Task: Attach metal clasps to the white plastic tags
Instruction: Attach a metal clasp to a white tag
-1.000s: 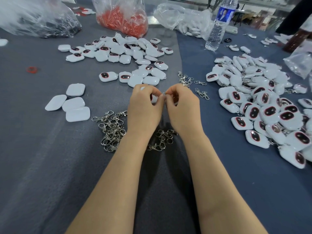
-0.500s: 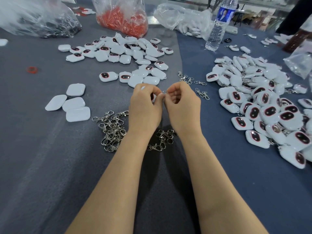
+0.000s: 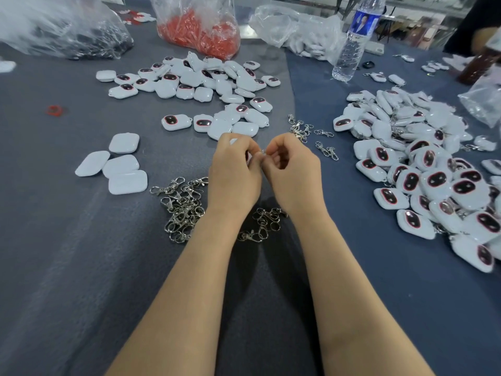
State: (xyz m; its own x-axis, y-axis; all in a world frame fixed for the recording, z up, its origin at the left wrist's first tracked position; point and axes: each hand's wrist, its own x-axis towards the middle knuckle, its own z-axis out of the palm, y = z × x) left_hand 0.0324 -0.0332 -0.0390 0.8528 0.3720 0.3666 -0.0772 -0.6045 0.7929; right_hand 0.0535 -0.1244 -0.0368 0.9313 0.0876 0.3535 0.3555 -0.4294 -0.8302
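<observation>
Left hand grips tag — right hand pinches clasp.

No words or numbers can be read; the water bottle near the far edge of the worktop has a blue label, but its print is too blurry.
</observation>
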